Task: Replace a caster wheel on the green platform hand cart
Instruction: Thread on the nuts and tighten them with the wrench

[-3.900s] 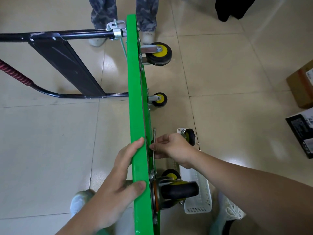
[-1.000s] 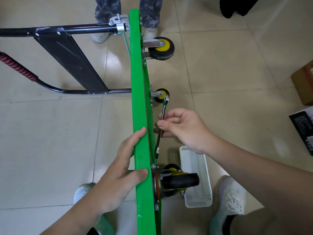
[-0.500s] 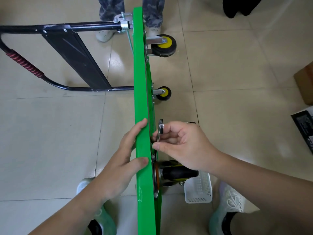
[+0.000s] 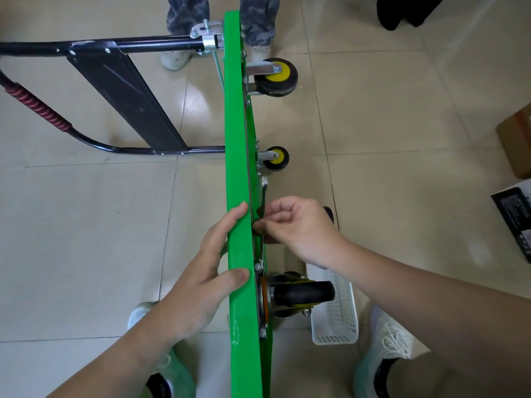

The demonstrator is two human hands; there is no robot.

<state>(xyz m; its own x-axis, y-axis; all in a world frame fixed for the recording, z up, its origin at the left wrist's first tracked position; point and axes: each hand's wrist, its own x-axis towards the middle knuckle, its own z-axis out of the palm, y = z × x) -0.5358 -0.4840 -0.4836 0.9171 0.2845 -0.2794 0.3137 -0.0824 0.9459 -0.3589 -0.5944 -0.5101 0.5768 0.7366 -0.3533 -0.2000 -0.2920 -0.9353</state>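
Note:
The green platform cart stands on its side edge, wheels pointing right. My left hand grips the upper edge of the green deck, thumb over the top. My right hand pinches a silver wrench held flat against the cart's underside, its free end pointing away from me. Just below the hands a black swivel caster is mounted on the deck. Two yellow-hubbed wheels, a large one and a smaller-looking one, sit farther along. A loose caster lies on the floor, mostly hidden by my right hand.
A white plastic basket lies on the floor under my right forearm. The black folded handle with a red grip extends left. Another person's legs stand at the far end. Boxes sit at the right edge. My shoes flank the cart.
My right hand has swung the wrench against the cart's underside, up toward the small wheel, back down near the caster, then up again. My left hand keeps holding the deck edge.

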